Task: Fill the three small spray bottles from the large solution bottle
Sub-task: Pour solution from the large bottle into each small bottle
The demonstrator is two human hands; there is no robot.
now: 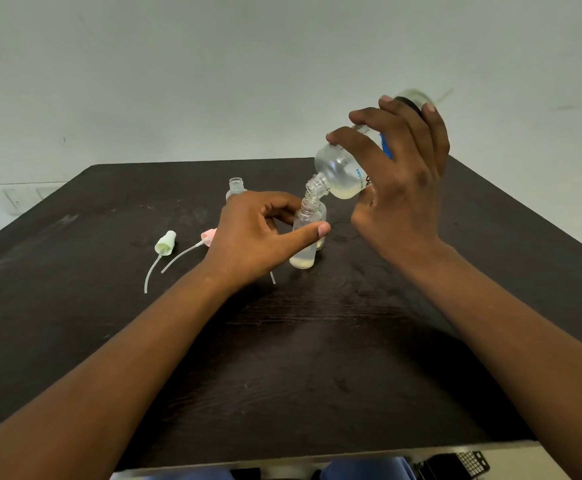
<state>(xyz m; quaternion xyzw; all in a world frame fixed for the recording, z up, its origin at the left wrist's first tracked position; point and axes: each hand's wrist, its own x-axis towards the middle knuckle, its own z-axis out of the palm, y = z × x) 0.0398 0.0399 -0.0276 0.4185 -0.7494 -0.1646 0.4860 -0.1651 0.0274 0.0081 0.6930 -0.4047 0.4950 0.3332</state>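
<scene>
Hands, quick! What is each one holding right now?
Left hand: holds the small spray bottle.
Right hand: holds the tipped large solution bottle.

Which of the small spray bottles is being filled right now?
The small bottle gripped by the left hand, directly under the tilted large bottle held in the right hand. The other open one stands behind the left hand, untouched.

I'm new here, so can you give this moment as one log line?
step: pouring | right hand: tilts large bottle | left hand: steadies small bottle | level: low
</scene>
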